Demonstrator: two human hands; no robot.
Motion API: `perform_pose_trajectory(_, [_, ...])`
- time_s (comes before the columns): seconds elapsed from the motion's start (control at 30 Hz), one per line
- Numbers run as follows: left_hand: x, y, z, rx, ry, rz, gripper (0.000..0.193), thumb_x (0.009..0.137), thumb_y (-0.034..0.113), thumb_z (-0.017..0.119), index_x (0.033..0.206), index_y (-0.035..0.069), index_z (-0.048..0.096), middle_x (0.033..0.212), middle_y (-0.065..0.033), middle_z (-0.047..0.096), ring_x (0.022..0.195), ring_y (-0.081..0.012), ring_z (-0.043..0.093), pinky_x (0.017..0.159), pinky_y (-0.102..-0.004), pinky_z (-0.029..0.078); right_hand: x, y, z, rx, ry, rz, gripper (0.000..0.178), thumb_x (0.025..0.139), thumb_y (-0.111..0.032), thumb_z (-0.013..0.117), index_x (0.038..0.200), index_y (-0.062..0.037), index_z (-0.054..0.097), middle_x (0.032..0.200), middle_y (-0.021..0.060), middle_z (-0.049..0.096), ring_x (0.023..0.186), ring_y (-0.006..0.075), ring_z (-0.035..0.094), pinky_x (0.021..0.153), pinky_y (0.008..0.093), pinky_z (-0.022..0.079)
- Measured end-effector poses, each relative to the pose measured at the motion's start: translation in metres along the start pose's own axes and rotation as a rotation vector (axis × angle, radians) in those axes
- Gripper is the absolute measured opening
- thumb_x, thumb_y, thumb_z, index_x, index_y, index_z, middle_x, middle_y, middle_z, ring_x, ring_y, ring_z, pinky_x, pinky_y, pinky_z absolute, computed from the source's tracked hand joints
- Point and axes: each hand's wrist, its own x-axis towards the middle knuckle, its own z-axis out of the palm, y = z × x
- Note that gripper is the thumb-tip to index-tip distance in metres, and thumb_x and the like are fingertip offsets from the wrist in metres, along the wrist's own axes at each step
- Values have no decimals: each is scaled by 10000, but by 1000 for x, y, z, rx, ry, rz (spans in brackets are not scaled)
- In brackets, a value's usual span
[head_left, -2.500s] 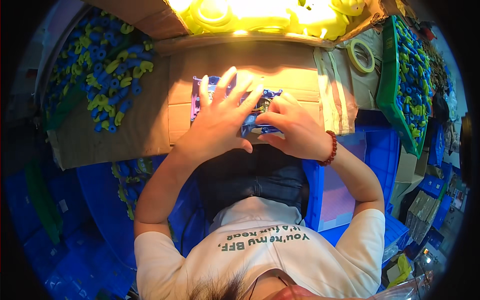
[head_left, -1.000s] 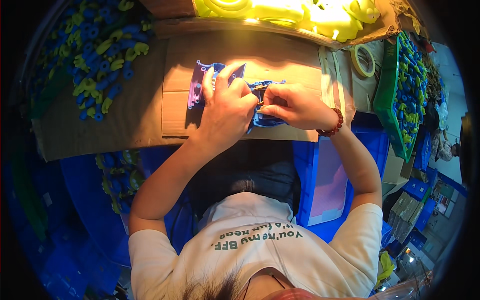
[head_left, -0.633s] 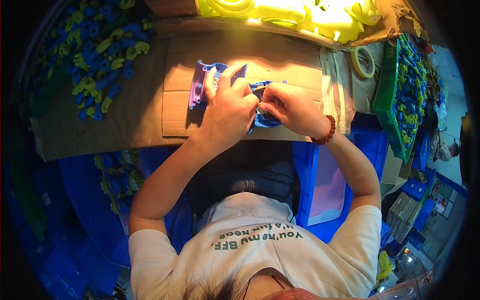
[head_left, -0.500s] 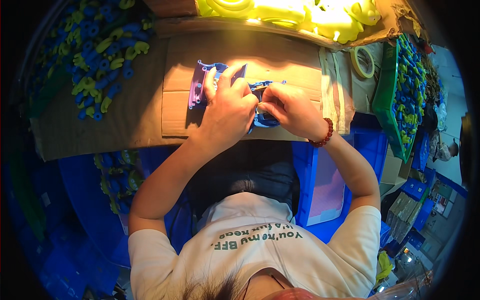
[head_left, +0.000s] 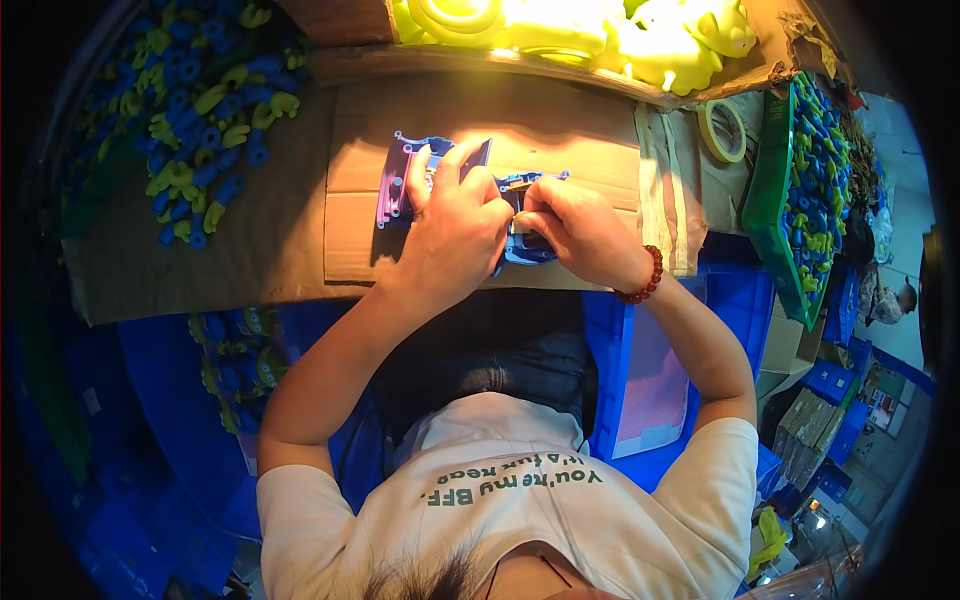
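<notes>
Blue plastic housing parts (head_left: 397, 190) lie on a cardboard sheet under a bright lamp, one piece at the left and another at the right with its insides showing. My left hand (head_left: 455, 225) rests over the left piece, fingers curled round its edge and thumb side toward the middle. At the right piece (head_left: 525, 250), my right hand (head_left: 585, 228) has thumb and forefinger pinched together. Whatever is between those fingertips is too small to make out. A red bead bracelet (head_left: 653, 275) circles my right wrist.
A cardboard box (head_left: 350, 22) of yellow-green plastic figures (head_left: 560, 30) stands at the far side. Blue and yellow-green small parts (head_left: 200, 130) heap at the left. A roll of tape (head_left: 722, 130) and a green tray (head_left: 770, 200) of parts are at the right. Blue crates (head_left: 610, 370) stand below.
Both hands stay at the blue parts. My right hand has shifted slightly down and right, still pinching; the view has shifted a little.
</notes>
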Motion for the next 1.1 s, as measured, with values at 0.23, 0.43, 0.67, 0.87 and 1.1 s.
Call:
perform_pose_trajectory(0.23, [-1,-1,0,-4,-6,1,85,788,87,766,828,114,697,976,-36,624,1329,-356,458,1112,-649,214,1,-1,3,-77,8,-11,155,940,-148,677,955,-23,587,836,164,626,780,357,611,712,412,492])
perform_pose_trajectory(0.43, [-6,-5,-2,-65,26,21,133,795,60,748,901,103,680,1035,-42,628,1347,-362,447,1122,-640,218,-1,-15,7,-133,138,18,178,902,-156,713,1005,-63,602,860,132,639,776,323,650,668,419,519])
perform_pose_trajectory(0.67, [-4,-1,-4,-34,7,-1,121,799,40,732,888,87,666,1028,-63,621,1343,-381,451,1121,-642,229,-15,-1,5,-44,298,-237,170,872,-6,731,1026,-34,663,898,83,620,720,217,615,642,325,508])
perform_pose_trajectory(0.87, [-1,-1,-3,-43,-1,5,95,806,58,729,878,83,672,1017,-75,615,1345,-382,448,1125,-640,222,-8,6,10,-103,191,-192,95,868,-71,729,954,-93,697,892,83,631,834,274,646,690,370,531])
perform_pose_trajectory(1.1, [0,1,-7,-98,14,-17,77,858,133,740,887,98,677,1035,-64,625,1342,-376,460,1133,-628,217,-14,2,5,2,318,-175,146,864,19,726,999,-34,704,889,105,633,788,260,639,683,332,521])
